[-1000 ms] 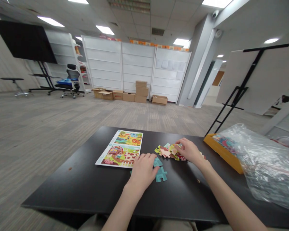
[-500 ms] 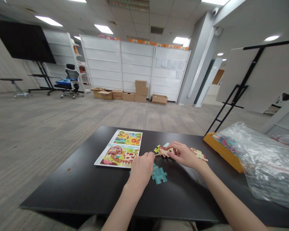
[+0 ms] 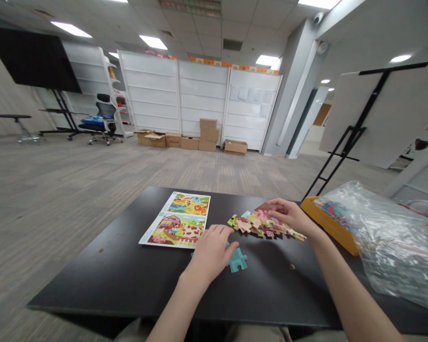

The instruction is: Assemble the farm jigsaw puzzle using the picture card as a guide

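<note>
My left hand (image 3: 214, 249) lies low over the table with its fingers apart and nothing held. Under and beside its thumb are joined teal puzzle pieces (image 3: 238, 260), partly hidden by the hand. Farther right is a heap of loose, colourful jigsaw pieces (image 3: 258, 222), pink, green, brown and cream. My right hand (image 3: 290, 216) is at the heap's far right side, fingers curled, with a brown puzzle piece (image 3: 263, 206) pinched at the fingertips. Left of my left hand, a printed picture sheet (image 3: 178, 230) shows a farm scene and an animal scene.
The black table (image 3: 128, 275) carries everything. At its right stands a yellow box (image 3: 330, 228) beneath a clear plastic bag (image 3: 388, 251). A tiny scrap (image 3: 292, 267) lies near my right forearm. Beyond the table are an easel board (image 3: 381, 114) and cardboard boxes (image 3: 209, 135).
My left hand has gone from a pinch to spread fingers. My right hand has moved right and away, from a pale piece at the heap's left to a brown one, uncovering the heap.
</note>
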Demonstrator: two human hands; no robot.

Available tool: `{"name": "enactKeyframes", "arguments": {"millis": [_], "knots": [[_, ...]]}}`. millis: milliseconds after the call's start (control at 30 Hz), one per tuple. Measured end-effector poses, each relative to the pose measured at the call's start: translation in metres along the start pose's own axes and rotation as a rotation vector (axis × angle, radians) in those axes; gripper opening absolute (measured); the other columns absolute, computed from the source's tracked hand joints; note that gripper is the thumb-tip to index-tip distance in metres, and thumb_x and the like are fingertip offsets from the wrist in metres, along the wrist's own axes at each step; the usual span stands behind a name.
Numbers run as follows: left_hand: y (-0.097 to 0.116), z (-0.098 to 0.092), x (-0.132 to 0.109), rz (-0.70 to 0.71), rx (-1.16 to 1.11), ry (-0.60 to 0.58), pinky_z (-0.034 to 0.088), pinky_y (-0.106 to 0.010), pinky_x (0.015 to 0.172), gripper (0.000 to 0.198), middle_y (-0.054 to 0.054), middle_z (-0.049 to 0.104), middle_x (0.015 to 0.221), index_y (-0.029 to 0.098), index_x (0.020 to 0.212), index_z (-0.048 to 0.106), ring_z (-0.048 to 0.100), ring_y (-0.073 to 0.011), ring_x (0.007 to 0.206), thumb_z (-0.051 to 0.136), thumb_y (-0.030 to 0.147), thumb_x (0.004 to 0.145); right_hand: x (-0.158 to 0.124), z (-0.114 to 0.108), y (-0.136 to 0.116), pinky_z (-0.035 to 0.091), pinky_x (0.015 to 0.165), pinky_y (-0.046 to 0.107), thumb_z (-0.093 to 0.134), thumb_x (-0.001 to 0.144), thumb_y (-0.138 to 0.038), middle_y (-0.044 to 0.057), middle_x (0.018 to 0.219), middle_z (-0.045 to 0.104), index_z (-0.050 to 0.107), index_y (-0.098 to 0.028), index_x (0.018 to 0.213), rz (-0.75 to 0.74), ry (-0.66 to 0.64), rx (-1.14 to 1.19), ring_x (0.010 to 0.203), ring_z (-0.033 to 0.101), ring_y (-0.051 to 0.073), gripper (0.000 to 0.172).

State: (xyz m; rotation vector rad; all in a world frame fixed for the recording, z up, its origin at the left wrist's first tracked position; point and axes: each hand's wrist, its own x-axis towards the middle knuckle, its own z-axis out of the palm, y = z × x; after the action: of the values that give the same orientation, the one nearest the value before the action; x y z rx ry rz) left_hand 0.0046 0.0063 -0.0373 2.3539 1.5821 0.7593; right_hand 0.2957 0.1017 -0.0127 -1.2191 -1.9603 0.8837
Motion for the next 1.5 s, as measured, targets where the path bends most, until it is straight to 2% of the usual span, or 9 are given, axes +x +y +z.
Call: {"name": "enactKeyframes", "arguments": {"millis": [100, 200, 333, 533, 600, 700, 800, 1033, 1500], "knots": [[-0.002, -0.003, -0.004, 0.027, -0.004, -0.066, 0.048, -0.041, 0.099, 0.023, -0.005, 0.070, 0.117, 0.022, 0.110, 0.067, 0.061, -0.0269, 0.116, 0.070, 0.033, 0.089, -0.005, -0.019, 0.004, 0.055, 0.070, 0.032, 0.076, 0.077, -0.058, 0.008, 0.088, 0.077, 0.070, -0.017, 0.097, 0.125, -0.272, 0.038, 0.078, 0.070, 0.021, 0.046], [-0.003, -0.006, -0.008, 0.037, -0.005, -0.110, 0.046, -0.043, 0.102, 0.035, -0.005, 0.069, 0.120, 0.022, 0.112, 0.066, 0.058, -0.0287, 0.119, 0.078, 0.037, 0.083, -0.008, -0.008, 0.002, 0.054, 0.070, 0.031, 0.076, 0.076, -0.056, 0.007, 0.084, 0.078, 0.072, -0.016, 0.083, 0.174, -0.476, -0.029, 0.078, 0.071, 0.022, 0.041], [-0.007, -0.007, -0.011, 0.030, 0.009, -0.145, 0.045, -0.044, 0.104, 0.042, -0.007, 0.067, 0.123, 0.023, 0.115, 0.065, 0.056, -0.0299, 0.121, 0.080, 0.039, 0.080, -0.003, 0.014, 0.005, 0.047, 0.059, 0.027, 0.075, 0.075, -0.045, 0.003, 0.069, 0.074, 0.073, -0.019, 0.075, 0.160, -0.371, -0.342, 0.065, 0.066, 0.019, 0.026], [-0.011, -0.007, -0.011, 0.021, 0.056, -0.175, 0.043, -0.045, 0.107, 0.042, -0.008, 0.065, 0.125, 0.021, 0.121, 0.064, 0.056, -0.0303, 0.123, 0.075, 0.037, 0.083, 0.001, 0.014, 0.002, 0.043, 0.058, 0.026, 0.072, 0.078, -0.041, 0.002, 0.069, 0.069, 0.068, -0.020, 0.075, 0.123, -0.245, -0.587, 0.064, 0.062, 0.017, 0.022], [-0.011, -0.007, -0.011, 0.023, 0.068, -0.177, 0.043, -0.045, 0.108, 0.043, -0.008, 0.065, 0.126, 0.021, 0.122, 0.063, 0.056, -0.0305, 0.123, 0.074, 0.038, 0.084, -0.001, 0.015, -0.002, 0.049, 0.071, 0.030, 0.074, 0.079, -0.043, 0.005, 0.087, 0.072, 0.072, -0.020, 0.089, 0.017, -0.218, -0.615, 0.079, 0.066, 0.021, 0.025], [-0.010, -0.007, -0.012, 0.022, 0.086, -0.185, 0.043, -0.046, 0.108, 0.041, -0.008, 0.065, 0.127, 0.021, 0.122, 0.063, 0.056, -0.0304, 0.123, 0.072, 0.038, 0.086, -0.003, 0.024, -0.003, 0.046, 0.100, 0.043, 0.081, 0.073, -0.046, 0.013, 0.131, 0.063, 0.068, -0.023, 0.124, -0.141, -0.174, -0.672, 0.118, 0.059, 0.032, 0.058], [-0.008, -0.007, -0.011, 0.018, 0.103, -0.196, 0.043, -0.046, 0.108, 0.040, -0.009, 0.064, 0.127, 0.021, 0.122, 0.063, 0.056, -0.0305, 0.123, 0.071, 0.038, 0.087, -0.004, 0.036, 0.002, 0.041, 0.108, 0.052, 0.079, 0.076, -0.049, 0.014, 0.149, 0.049, 0.056, -0.029, 0.143, -0.142, -0.204, -0.725, 0.134, 0.047, 0.038, 0.074], [-0.006, -0.008, -0.010, 0.017, 0.129, -0.211, 0.044, -0.047, 0.107, 0.038, -0.010, 0.064, 0.127, 0.020, 0.122, 0.064, 0.056, -0.0313, 0.123, 0.070, 0.038, 0.089, 0.004, 0.041, 0.018, 0.046, 0.104, 0.046, 0.063, 0.093, -0.038, 0.012, 0.137, 0.059, 0.062, -0.031, 0.136, -0.193, -0.228, -0.724, 0.121, 0.058, 0.031, 0.044], [-0.006, -0.007, -0.010, 0.022, 0.139, -0.219, 0.044, -0.045, 0.107, 0.037, -0.010, 0.064, 0.126, 0.020, 0.122, 0.064, 0.056, -0.0308, 0.123, 0.069, 0.037, 0.089, 0.012, 0.029, 0.042, 0.048, 0.103, 0.046, 0.055, 0.096, -0.046, 0.014, 0.132, 0.061, 0.068, -0.025, 0.127, -0.124, -0.109, -0.729, 0.115, 0.063, 0.031, 0.040]]}}
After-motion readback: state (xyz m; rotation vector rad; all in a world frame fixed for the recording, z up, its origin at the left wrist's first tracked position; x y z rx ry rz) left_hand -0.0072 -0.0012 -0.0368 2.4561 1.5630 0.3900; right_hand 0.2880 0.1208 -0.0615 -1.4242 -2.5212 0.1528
